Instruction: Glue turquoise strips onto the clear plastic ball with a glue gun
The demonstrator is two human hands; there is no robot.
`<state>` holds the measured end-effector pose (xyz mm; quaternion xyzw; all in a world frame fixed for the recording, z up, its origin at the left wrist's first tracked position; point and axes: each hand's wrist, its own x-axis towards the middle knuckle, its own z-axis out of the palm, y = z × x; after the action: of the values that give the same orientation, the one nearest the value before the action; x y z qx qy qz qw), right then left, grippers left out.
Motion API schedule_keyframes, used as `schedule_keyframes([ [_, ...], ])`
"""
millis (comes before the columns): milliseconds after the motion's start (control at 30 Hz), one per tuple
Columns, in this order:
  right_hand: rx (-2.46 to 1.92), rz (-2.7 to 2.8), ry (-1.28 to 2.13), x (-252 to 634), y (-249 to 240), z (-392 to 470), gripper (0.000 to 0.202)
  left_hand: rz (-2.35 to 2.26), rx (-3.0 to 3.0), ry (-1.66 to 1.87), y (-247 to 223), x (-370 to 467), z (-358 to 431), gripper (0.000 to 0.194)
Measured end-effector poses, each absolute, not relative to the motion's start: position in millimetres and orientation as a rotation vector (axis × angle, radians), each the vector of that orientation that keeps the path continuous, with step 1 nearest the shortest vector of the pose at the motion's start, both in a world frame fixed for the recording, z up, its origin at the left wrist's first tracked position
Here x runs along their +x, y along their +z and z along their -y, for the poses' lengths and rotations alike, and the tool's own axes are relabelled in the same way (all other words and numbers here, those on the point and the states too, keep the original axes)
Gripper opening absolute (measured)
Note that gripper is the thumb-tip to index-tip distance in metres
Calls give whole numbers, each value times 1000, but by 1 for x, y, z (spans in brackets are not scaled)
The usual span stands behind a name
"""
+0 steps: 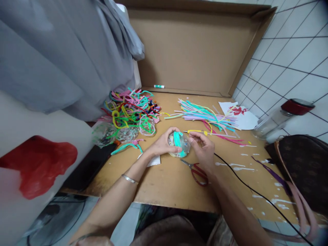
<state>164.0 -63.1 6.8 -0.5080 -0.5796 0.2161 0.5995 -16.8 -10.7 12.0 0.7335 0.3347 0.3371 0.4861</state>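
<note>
You had a clear round ball point(186, 144) wrapped with a turquoise strip point(177, 138) between your hands, raised in front of you above the bench point(164, 186); your left hand point(162, 142) was curled around its left side, thumb across the front and fingers behind, gripping it; your right hand point(203, 146) was mostly closed at the ball's right edge, thumb and forefinger drawn together, though whether they pinched anything could not be told. Just beyond your right fingers lay a yellow-handled tool point(197, 132); nearer you, below that hand, lay scissors point(199, 174) with red handles; under your left wrist was a piece of white paper point(155, 160). Farther past your right hand lay a bundle of coloured strips point(202, 114); beyond your left hand was a tangled heap of fuzzy stems point(128, 111); a black cable point(246, 186) ran away to the right of your right forearm, towards a brown bag point(304, 167).
</note>
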Motion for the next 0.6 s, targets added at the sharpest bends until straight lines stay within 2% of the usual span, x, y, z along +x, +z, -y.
schedule_keyframes([
  [333,-1151,1628,411,165,9,68,13,-774,1760,765,9,-18,10,73],
  [600,-1096,1791,283,164,8,70,26,-781,1758,761,12,-17,11,69],
])
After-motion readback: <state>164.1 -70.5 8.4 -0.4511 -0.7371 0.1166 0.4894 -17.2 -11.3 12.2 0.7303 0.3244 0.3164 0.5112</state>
